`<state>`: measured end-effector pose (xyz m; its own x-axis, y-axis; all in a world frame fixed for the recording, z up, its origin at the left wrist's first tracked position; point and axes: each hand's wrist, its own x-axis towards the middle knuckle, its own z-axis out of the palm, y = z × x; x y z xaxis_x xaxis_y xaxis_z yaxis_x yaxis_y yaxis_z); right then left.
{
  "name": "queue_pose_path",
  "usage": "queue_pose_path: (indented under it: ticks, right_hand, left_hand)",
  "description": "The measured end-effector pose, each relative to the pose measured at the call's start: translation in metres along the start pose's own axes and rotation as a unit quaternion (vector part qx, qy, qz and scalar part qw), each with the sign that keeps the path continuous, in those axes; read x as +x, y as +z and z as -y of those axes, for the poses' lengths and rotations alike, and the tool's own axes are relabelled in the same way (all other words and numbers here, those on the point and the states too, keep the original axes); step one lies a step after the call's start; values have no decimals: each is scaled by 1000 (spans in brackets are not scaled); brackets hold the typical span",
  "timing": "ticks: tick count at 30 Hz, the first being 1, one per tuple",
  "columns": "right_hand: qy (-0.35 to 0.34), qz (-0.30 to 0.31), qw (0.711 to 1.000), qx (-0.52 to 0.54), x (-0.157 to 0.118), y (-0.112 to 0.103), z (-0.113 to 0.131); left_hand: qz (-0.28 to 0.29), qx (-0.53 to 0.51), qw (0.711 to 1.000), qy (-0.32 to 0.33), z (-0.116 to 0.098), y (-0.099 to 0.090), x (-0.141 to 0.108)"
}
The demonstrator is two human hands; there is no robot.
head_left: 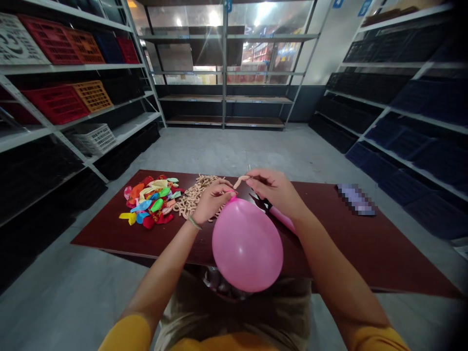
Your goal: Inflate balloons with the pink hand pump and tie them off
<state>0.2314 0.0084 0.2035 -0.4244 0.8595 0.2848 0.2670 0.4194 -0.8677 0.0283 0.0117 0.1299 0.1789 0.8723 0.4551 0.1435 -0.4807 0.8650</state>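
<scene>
An inflated pink balloon (247,246) hangs below my left hand (215,199), whose fingers pinch its neck (233,194). My right hand (274,190) is closed on a short beige twisted tie (241,181), its free end close to the balloon's neck. Whether the tie touches the neck I cannot tell. Beneath my right hand lies a pink balloon pump (283,219) with a dark tip, partly hidden by the wrist. A heap of similar beige ties (197,197) lies on the table beyond my left hand.
Uninflated balloons (155,200) in many colours are piled on the left of the dark red table (120,239). A blurred flat object (355,199) lies at the right. Shelving with crates (58,105) stands around the room.
</scene>
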Motion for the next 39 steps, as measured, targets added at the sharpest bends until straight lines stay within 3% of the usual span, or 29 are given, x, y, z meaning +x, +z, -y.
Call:
queue_pose_path:
  ticks: [4,7,12,20,30,36,39]
  right_hand:
    - [-61,85,994,-21,-5,2,21]
    - [-56,129,986,-87,-6,7,17]
    - [-31,94,981,-167,-10,12,1]
    - [-22,51,982,-180,-9,7,-11]
    - [25,82,994,-74,-5,14,-35]
    - [13,97,995,-19,-3,18,-43]
    - [1,72,997,2,-6,19,-39]
  left_hand:
    - [40,-60,993,-90,-7,1,0]
    - [50,-100,979,-168,-11,-1,-1]
    - [45,-83,970,-223,-13,-6,-1]
    - [82,-73,980,-166,-12,-11,-2]
    - [16,-33,991,-131,-10,-4,-7]
    - [24,-67,986,-152,-7,-6,-8]
    - [12,-54,992,-112,-8,-11,-11]
